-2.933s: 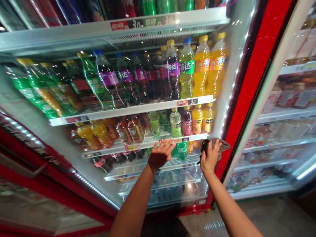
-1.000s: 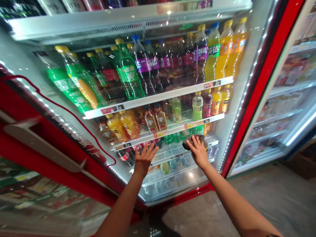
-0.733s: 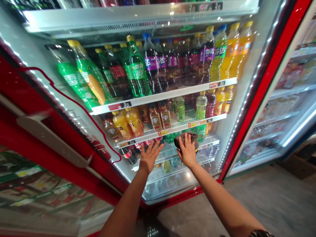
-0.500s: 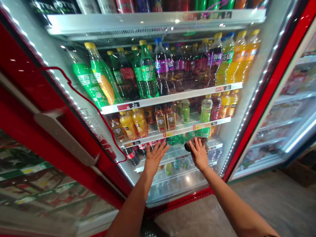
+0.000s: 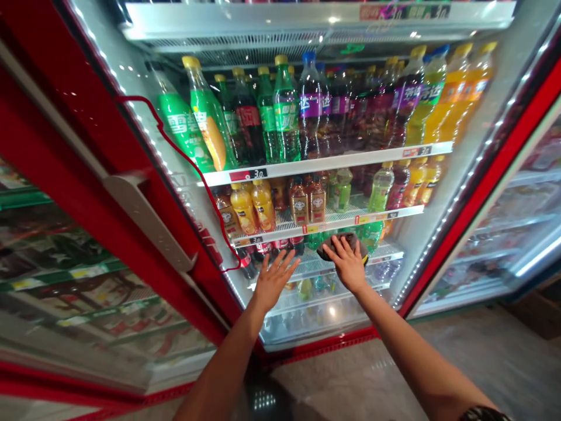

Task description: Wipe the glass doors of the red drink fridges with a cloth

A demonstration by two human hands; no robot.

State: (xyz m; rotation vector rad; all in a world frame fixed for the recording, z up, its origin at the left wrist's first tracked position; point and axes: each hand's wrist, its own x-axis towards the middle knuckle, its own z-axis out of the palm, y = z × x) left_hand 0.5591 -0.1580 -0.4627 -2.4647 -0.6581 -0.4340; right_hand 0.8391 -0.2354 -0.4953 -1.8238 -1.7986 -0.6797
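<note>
My right hand [image 5: 349, 266] lies with its fingers spread over a dark grey-brown cloth [image 5: 325, 252], holding it against what looks like the glass front of a red-framed drinks fridge. A bit of yellow shows at the cloth's right edge. My left hand [image 5: 272, 283] is stretched out to the left of the cloth, palm forward with fingers apart, and holds nothing. Whether its palm touches the glass I cannot tell. Behind the hands are the lower wire shelf [image 5: 385, 252] and the row of small bottles, among them an orange juice bottle [image 5: 243, 209].
Green soda bottles [image 5: 287, 117] and other drinks fill the lit shelf above. A grey door handle [image 5: 151, 225] and a red cord [image 5: 188, 159] are at the left. Another glass-fronted cabinet [image 5: 495, 234] stands to the right, over a grey floor [image 5: 438, 356].
My right hand has moved slightly left with the cloth, nearer to my left hand. The view has shifted, so the fridge appears farther right and higher. My left hand stays spread.
</note>
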